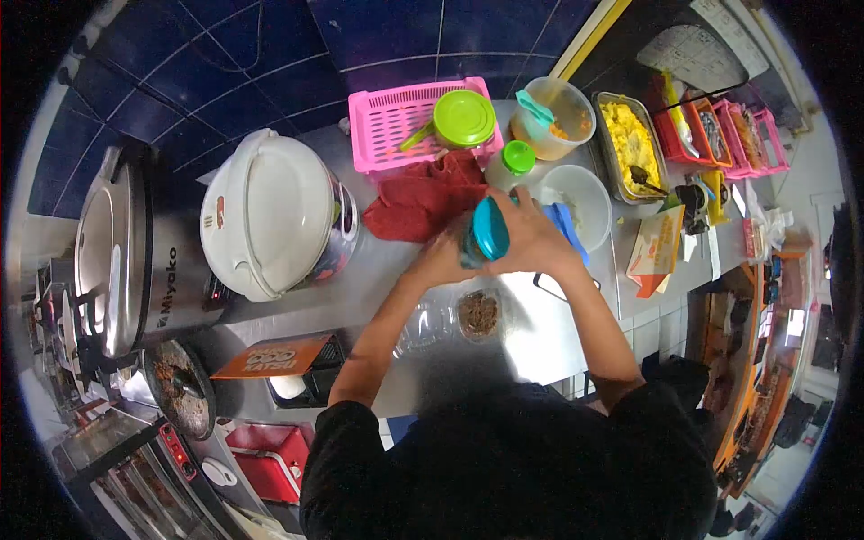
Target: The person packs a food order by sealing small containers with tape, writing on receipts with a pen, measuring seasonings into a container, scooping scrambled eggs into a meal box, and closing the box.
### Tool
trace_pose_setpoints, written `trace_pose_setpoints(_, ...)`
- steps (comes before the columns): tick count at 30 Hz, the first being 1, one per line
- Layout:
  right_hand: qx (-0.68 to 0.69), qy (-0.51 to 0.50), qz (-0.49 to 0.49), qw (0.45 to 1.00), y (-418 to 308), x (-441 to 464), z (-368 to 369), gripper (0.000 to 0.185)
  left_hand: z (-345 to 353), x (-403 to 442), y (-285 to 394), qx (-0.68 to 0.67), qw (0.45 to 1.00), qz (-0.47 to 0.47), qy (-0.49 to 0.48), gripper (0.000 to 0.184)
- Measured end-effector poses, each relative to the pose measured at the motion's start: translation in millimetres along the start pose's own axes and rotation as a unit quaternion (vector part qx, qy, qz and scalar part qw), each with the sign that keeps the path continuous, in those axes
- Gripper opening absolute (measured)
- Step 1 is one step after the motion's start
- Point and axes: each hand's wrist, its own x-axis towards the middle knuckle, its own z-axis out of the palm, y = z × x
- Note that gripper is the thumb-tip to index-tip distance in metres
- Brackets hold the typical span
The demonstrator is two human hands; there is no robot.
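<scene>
Both my hands are on a jar with a teal lid (pixel 490 229), which is tilted above the steel counter. My left hand (pixel 441 259) is closed around the jar's body on its left side. On the other side, my right hand (pixel 533 236) has its fingers closed at the lid and upper edge. Most of the jar's contents are hidden. Below the hands, a see-through plastic container (pixel 479 315) holds a dark brown, shredded-looking food. A crumpled red cloth (pixel 423 200) lies just beyond my left hand. Close to my right hand are a green-capped bottle (pixel 517 158) and a see-through bowl (pixel 589 202) with a blue utensil.
A large white lidded container (pixel 270 216) and a Miyako cooker (pixel 148 261) stand at left. Behind are a pink basket (pixel 378 135) with a green lidded cup and a tub (pixel 576 99). At right sits a tray of yellow food (pixel 628 135). An orange box (pixel 270 357) lies front left.
</scene>
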Motion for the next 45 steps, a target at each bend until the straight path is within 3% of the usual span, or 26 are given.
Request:
trace_pose_setpoints(3,-0.026,0.034,0.031,0.999,-7,-40,-8,0.117,-20,2,-21,0.076,0.997,-0.020,0.025,0.065)
trace_pose_setpoints(4,-0.019,0.004,0.070,0.997,-19,-72,-9,0.116,-54,32,-23,0.007,0.993,-0.058,0.100,0.039)
trace_pose_setpoints(5,-0.020,-0.002,0.078,0.997,-23,-91,-7,0.116,-62,51,-33,0.034,0.980,-0.084,0.176,0.020)
trace_pose_setpoints(6,-0.039,-0.055,0.104,0.992,-25,-105,-4,0.115,-69,73,-51,0.136,0.958,-0.070,0.243,0.021)
trace_pose_setpoints(7,-0.046,-0.087,0.112,0.989,-20,-120,5,0.116,-81,93,-52,0.178,0.947,-0.117,0.240,0.020)
trace_pose_setpoints(10,-0.132,-0.159,0.162,0.965,8,-157,54,0.127,-80,139,-111,0.355,0.903,-0.144,0.193,0.026)
trace_pose_setpoints(13,-0.110,-0.150,0.195,0.963,54,-191,123,0.139,-83,153,-113,0.335,0.902,-0.220,0.159,0.025)
trace_pose_setpoints(16,-0.106,-0.109,0.188,0.970,78,-203,159,0.141,-96,153,-120,0.359,0.893,-0.200,0.184,0.027)
trace_pose_setpoints(20,-0.171,-0.118,0.194,0.959,61,-195,144,0.141,-102,120,-83,0.357,0.861,-0.118,0.343,0.012)
trace_pose_setpoints(21,-0.202,-0.061,0.157,0.965,52,-192,132,0.119,-102,107,-68,0.359,0.862,-0.142,0.327,0.021)
trace_pose_setpoints(24,0.039,0.014,0.051,0.998,45,-163,99,0.082,-97,66,-20,0.375,0.840,-0.095,0.380,0.017)
trace_pose_setpoints(25,0.128,0.062,0.089,0.986,17,-145,77,0.051,-93,49,-1,0.377,0.839,-0.056,0.388,0.017)
trace_pose_setpoints(27,0.351,0.125,0.023,0.928,11,-113,73,0.051,-77,15,37,0.371,0.841,0.013,0.393,0.018)
trace_pose_setpoints(28,0.531,0.149,-0.040,0.833,5,-96,76,0.052,-69,1,57,0.377,0.845,0.059,0.374,0.019)
trace_pose_setpoints(30,0.639,0.065,0.037,0.766,-16,-79,36,0.046,-55,-27,90,0.382,0.849,0.149,0.335,0.022)
trace_pose_setpoints(31,0.645,0.071,0.030,0.760,-18,-75,34,0.041,-47,-42,97,0.407,0.837,0.192,0.311,0.030)
trace_pose_setpoints(32,0.688,0.065,0.023,0.722,-14,-73,39,0.033,-43,-56,106,0.373,0.860,0.184,0.295,0.034)
trace_pose_setpoints(34,0.693,0.083,0.042,0.714,-10,-79,47,0.027,-40,-68,120,0.314,0.888,0.180,0.282,0.043)
trace_pose_setpoints(37,0.717,0.141,0.039,0.682,-12,-93,51,0.022,-32,-73,127,0.164,0.915,0.047,0.367,0.055)
trace_pose_setpoints(40,0.724,0.185,0.057,0.662,-5,-99,58,0.022,-32,-84,118,0.112,0.945,0.004,0.307,0.062)
trace_pose_setpoints(45,0.720,0.216,0.058,0.657,5,-106,63,0.021,-11,-84,110,0.063,0.952,0.022,0.300,0.057)
